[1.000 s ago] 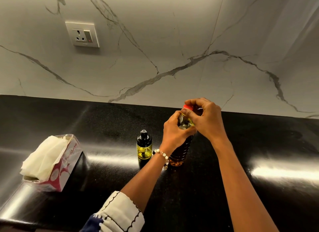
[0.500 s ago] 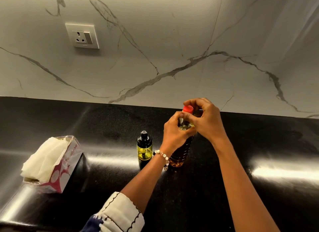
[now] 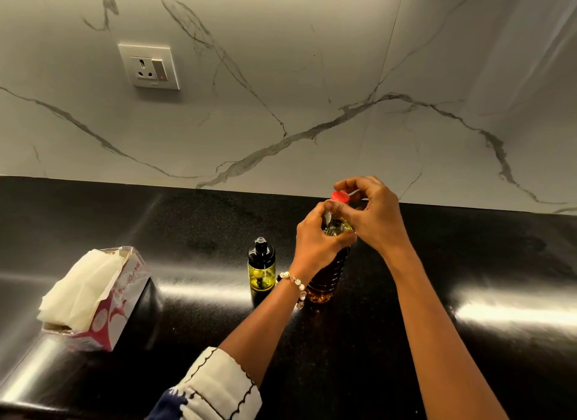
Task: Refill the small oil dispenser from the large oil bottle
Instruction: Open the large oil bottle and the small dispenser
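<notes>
The large oil bottle (image 3: pixel 324 279), clear plastic with amber oil, stands upright on the black counter (image 3: pixel 468 263). My left hand (image 3: pixel 315 241) is wrapped around its neck and shoulder. My right hand (image 3: pixel 374 213) curls over the top, fingers pinching the red cap (image 3: pixel 339 196), which sits on the bottle's mouth. Just left of the bottle stands the small oil dispenser (image 3: pixel 261 268), a short yellow-green glass bottle with a black pump top, untouched. It holds little oil as far as I can see.
An opened tissue pack (image 3: pixel 93 294) lies at the left of the counter. A marble backsplash with a wall socket (image 3: pixel 150 66) rises behind. Bright light glare streaks the counter on both sides.
My right hand's fingers have shifted around the red cap, which now shows more clearly above my fingers. Bottle, dispenser and left hand have stayed in place.
</notes>
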Demonstrator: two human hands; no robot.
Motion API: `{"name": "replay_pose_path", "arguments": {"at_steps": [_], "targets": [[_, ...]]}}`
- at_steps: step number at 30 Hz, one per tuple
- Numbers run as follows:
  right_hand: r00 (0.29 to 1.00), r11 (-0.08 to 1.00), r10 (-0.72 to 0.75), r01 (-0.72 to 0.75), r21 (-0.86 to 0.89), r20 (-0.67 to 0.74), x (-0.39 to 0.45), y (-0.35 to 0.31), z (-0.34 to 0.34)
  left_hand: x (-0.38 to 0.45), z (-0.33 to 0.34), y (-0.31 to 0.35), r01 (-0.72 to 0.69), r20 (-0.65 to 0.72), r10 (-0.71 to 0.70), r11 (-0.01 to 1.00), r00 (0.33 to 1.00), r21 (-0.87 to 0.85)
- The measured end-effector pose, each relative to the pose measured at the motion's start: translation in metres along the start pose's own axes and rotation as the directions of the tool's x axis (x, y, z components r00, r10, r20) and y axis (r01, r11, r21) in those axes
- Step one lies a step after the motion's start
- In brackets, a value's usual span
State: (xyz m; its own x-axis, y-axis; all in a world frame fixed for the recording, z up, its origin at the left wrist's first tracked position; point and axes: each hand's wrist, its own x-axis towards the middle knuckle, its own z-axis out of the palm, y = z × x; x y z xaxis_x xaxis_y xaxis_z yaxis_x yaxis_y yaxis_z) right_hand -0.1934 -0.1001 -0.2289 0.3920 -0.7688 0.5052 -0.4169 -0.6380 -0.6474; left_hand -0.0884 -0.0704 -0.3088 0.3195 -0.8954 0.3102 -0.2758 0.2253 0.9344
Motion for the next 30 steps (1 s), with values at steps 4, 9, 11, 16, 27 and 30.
{"name": "replay_pose_path", "arguments": {"at_steps": [4, 9, 11, 16, 27, 30], "targets": [[1.0, 1.0, -0.006, 0.006, 0.012, -0.009, -0.001, -0.002, 0.0, 0.001, 0.0, -0.001, -0.002, -0.006, 0.002, 1.0, 1.0, 0.018], [0.986, 0.991, 0.033, -0.053, 0.121, 0.162, 0.0, -0.002, -0.008, 0.001, -0.001, -0.001, 0.004, 0.002, -0.004, 1.0, 1.0, 0.018], [0.985, 0.99, 0.028, -0.051, 0.134, 0.168, 0.0, -0.001, -0.009, 0.0, 0.0, 0.0, 0.005, -0.005, -0.005, 1.0, 1.0, 0.017], [1.0, 1.0, 0.013, -0.013, 0.026, -0.001, -0.001, -0.001, 0.0, -0.002, -0.001, 0.004, -0.012, -0.011, 0.012, 1.0, 1.0, -0.004], [0.975, 0.855, 0.204, -0.223, 0.468, 0.09, -0.006, 0.001, -0.007, -0.001, 0.0, 0.003, 0.005, -0.007, -0.005, 0.999, 1.0, 0.053], [0.946, 0.626, 0.316, -0.263, 0.734, 0.069, -0.006, 0.005, -0.011, -0.001, -0.001, 0.006, 0.031, -0.013, -0.03, 0.997, 0.999, 0.073]]}}
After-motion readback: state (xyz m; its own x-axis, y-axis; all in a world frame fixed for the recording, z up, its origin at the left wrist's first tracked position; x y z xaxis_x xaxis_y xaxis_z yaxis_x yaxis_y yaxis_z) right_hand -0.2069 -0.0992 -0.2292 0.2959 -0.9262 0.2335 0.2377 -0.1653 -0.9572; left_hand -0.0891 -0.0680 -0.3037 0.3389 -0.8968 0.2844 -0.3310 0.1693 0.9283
